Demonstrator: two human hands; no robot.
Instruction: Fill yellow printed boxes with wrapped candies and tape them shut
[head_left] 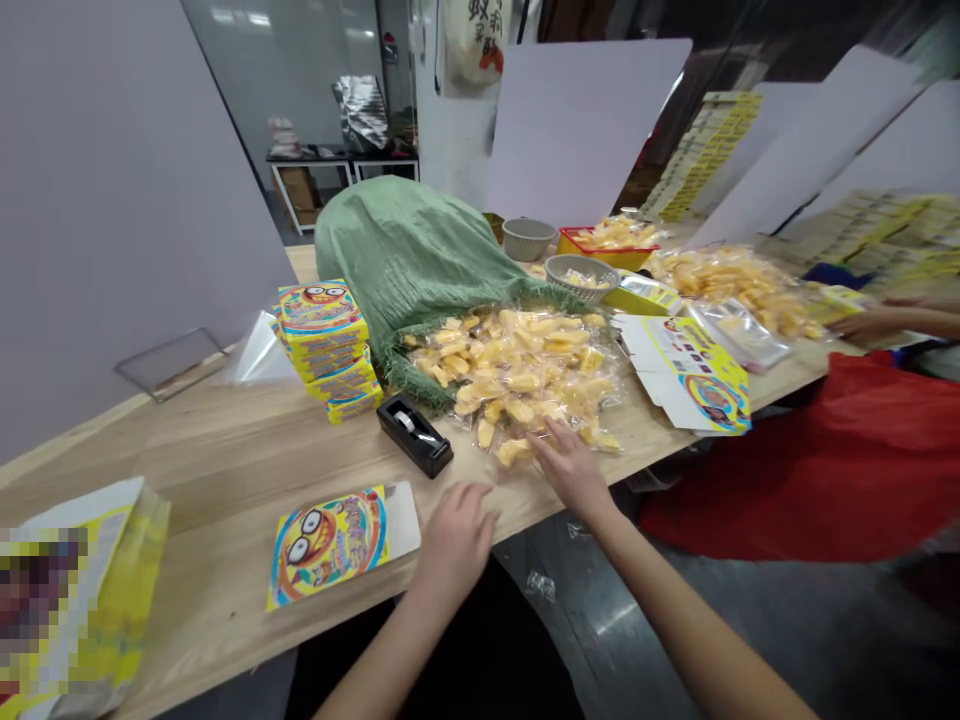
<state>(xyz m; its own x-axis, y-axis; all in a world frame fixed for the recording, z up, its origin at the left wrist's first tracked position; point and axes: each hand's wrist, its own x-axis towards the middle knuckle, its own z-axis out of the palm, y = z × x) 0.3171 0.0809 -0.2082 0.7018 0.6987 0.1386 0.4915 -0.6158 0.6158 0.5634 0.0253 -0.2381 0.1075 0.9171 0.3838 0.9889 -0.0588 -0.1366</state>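
Note:
My right hand (571,468) lies with fingers stretched out on the near edge of a pile of small clear packets of yellow snacks (517,370), touching them. My left hand (456,535) rests at the table's front edge with fingers loosely curled, nothing visible in it, just right of a flat colourful cartoon box (337,545). A black tape dispenser (414,433) sits between that box and the pile. A stack of the same colourful boxes (326,345) stands behind it.
A green sack (409,255) spills the packets. Grey baskets (581,272), a red-rimmed tray (607,240) and more packets (735,280) lie further back. An unfolded box sheet (694,370) lies right. Another person's hand (870,322) and red cloth (825,460) are at the right.

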